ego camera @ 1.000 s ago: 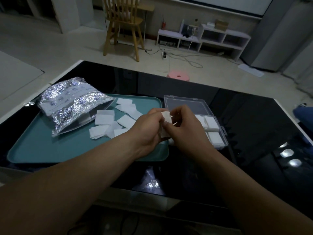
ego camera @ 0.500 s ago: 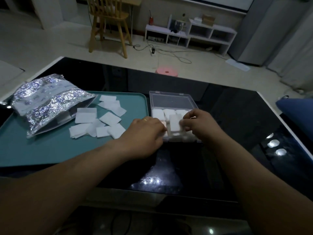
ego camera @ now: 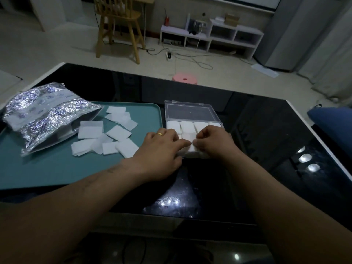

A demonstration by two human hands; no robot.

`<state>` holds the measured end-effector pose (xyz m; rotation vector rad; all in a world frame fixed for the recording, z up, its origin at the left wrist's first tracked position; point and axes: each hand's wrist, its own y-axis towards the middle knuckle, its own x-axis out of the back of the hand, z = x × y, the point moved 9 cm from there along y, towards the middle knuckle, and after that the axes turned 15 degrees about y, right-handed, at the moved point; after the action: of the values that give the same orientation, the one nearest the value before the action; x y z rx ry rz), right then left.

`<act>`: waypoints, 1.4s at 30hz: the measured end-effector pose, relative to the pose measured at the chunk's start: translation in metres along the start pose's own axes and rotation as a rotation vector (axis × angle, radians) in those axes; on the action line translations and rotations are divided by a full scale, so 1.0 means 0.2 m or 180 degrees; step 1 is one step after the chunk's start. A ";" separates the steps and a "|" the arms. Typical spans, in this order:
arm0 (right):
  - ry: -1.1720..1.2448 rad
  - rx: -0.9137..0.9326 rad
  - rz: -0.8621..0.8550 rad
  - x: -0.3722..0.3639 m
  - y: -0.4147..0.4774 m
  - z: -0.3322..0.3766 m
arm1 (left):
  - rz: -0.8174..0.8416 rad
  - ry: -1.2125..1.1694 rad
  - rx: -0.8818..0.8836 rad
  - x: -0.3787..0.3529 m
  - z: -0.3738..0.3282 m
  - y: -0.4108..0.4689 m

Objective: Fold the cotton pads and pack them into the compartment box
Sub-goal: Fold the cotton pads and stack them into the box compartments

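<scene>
White folded pad (ego camera: 191, 149) is pressed into the compartment box (ego camera: 190, 111), presumably so its crease holds. It is pinched by the curled right hand (ego camera: 213, 142) and steadied by the straight-fingered left hand (ego camera: 162, 147).

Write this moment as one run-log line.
left hand touches pad | right hand pinches pad at box | box open | spare pads on tray

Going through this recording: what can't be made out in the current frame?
Head view:
- Folded white cotton pad between left hand and right hand: fingertips hide it; pinching or pressing, cannot tell.
- Near compartments of the clear plastic compartment box: both hands cover them, fill unknown.
- Print on the crinkled silver foil bag: too small, dim.
</scene>
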<state>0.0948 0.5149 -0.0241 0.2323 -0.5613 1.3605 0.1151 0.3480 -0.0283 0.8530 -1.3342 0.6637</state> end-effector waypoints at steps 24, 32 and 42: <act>-0.0309 0.0830 -0.0555 0.00 -0.05 0.21 | -0.0434 -0.0466 0.0675 0.20 0.26 -0.01; -0.0803 0.1500 0.0584 -0.59 -0.16 0.54 | -0.0038 -0.0613 0.1385 0.19 0.91 -0.39; -0.2121 0.1394 0.1028 -1.04 -0.23 0.51 | 0.0790 0.0458 0.0849 -0.02 0.85 -0.45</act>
<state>0.0934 0.2796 -0.0348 1.0112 -0.8707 1.7128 0.0945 0.1568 -0.0405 0.8401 -1.2480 1.0962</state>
